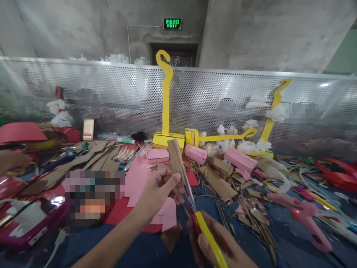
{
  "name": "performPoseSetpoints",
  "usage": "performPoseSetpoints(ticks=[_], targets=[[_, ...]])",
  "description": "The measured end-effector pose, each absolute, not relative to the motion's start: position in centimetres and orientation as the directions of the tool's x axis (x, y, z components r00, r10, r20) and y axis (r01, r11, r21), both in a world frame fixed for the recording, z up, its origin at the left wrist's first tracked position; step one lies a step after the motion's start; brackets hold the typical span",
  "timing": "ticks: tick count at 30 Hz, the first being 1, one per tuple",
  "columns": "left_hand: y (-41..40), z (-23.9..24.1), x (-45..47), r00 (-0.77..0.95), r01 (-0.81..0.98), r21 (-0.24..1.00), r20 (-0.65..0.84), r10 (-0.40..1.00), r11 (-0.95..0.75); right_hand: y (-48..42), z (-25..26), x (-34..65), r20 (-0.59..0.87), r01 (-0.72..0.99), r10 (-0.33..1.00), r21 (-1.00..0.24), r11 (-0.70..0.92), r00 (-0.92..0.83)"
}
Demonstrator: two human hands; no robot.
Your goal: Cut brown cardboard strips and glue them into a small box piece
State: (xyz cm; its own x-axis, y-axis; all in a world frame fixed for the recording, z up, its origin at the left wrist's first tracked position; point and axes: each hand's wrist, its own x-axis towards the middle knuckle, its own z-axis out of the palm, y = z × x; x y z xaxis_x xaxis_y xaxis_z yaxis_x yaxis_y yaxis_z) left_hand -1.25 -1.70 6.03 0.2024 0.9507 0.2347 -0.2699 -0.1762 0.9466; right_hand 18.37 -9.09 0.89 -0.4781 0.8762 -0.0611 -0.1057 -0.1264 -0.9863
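Note:
My left hand (164, 190) pinches a narrow strip of brown cardboard (174, 156) between thumb and fingers, holding it upright above the table. My right hand (214, 238) is wrapped round a pair of scissors (208, 232) with yellow and red handles. Their blades lie along the strip's right edge, close to my left thumb. Just behind the strip stands a yellow paper hook shape on a box-like base (167, 139). Small pink paper-covered blocks (196, 153) lie on either side of it. Pink paper sheets (136, 182) are spread beneath my left hand.
A pink glue gun (304, 214) with a lit red light lies at the right. Cardboard scraps (219, 182) and trimmings litter the blue table (206, 199). Long cardboard strips (83, 160) lie at the left. A perforated metal screen (122, 100) stands behind everything.

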Motion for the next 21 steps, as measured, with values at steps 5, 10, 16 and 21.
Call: performPoseSetpoints(ticks=[5, 10, 16, 21], targets=[[-1.8, 5.9, -1.1, 0.211, -0.270, 0.946, 0.238, 0.948, -0.177, -9.1, 1.1, 18.3, -0.049, -0.100, 0.872, -0.989, -0.111, -0.488], [-1.9, 5.9, -1.2, 0.244, -0.252, 0.953, 0.231, 0.942, -0.169, -9.2, 1.0, 18.0, -0.066, -0.126, 0.885, -0.982, -0.139, -0.460], [-1.7, 6.0, -1.4, 0.250, -0.257, 0.947, 0.257, 0.934, -0.192, -9.2, 1.6, 17.1, -0.026, -0.151, 0.870, -0.982, -0.114, -0.492], [-1.8, 6.1, -1.4, 0.262, -0.260, 0.944, 0.272, 0.926, -0.203, -9.4, 1.4, 16.3, 0.053, -0.218, 0.884, -0.974, -0.057, -0.465]])
